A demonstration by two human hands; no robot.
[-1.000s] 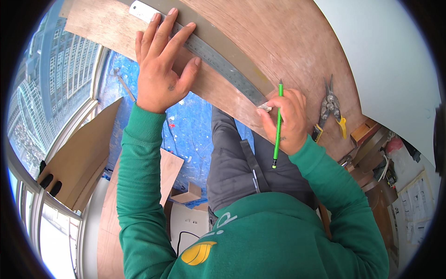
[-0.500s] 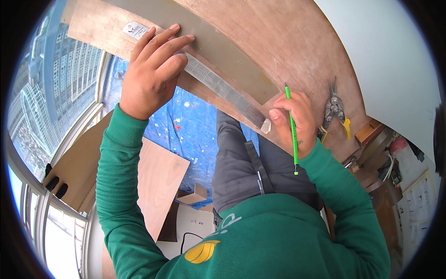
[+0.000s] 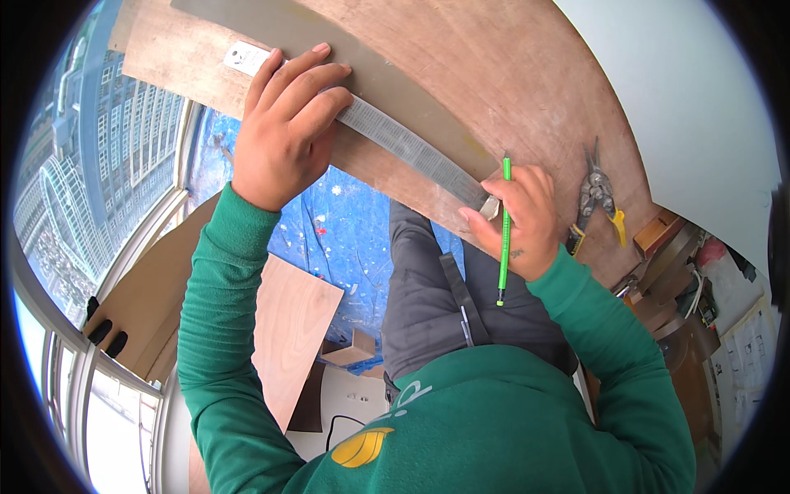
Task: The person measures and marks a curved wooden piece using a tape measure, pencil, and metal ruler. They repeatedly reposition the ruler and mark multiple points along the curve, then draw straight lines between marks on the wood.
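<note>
Unreadable print on ruler (image 3: 409, 149); partial lettering on sweatshirt (image 3: 502, 420)

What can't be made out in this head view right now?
All in the head view:
Steel ruler: the stretch under the left hand is hidden; its fine markings are too small.
Pale piece at the ruler's right end: partly covered by the right hand, kind unclear.
Grey-brown strip: upper end cut off by the top edge.
Sheet of drawings: details too small.

The ruler (image 3: 411, 149) is made of smooth, dully shining metal. Beside it, a flat strip (image 3: 395, 95) is finished matt; around it, the tabletop (image 3: 510, 66) is formed of grained wood. To its right, a pencil (image 3: 504, 255) is coated in glossy green.
</note>
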